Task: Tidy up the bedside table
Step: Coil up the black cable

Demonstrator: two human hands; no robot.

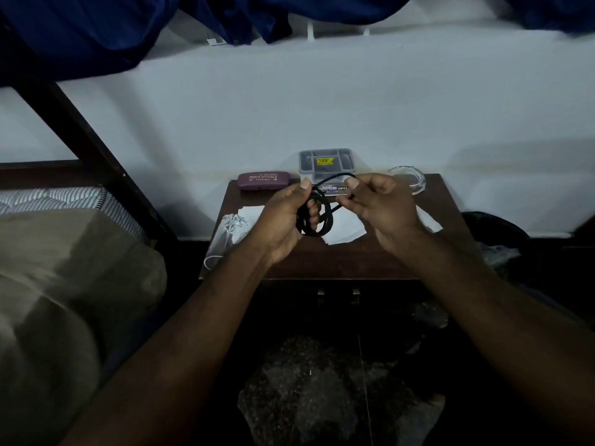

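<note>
Black cable (314,217), thin and coiled into loops, gripped by left hand (286,217), its end pinched by right hand (376,207)

Bedside table (322,262): dark wood, smooth, dull sheen on the top.
Cable (317,220): black, matt, cord-like skin.
Glasses case (262,181): maroon hard shell, slight gloss, gold print; back left corner.
Box (306,165): grey plastic, semi-clear, smooth; back edge.
Ashtray (409,178): clear glass, glossy; back right corner.
Sheets (346,226): white paper, matt.
Bag (225,233): thin clear plastic, crinkled, shiny; left edge.
Curtain (96,33): deep blue cloth, soft sheen.
Floor (306,381): speckled stone, polished.
</note>
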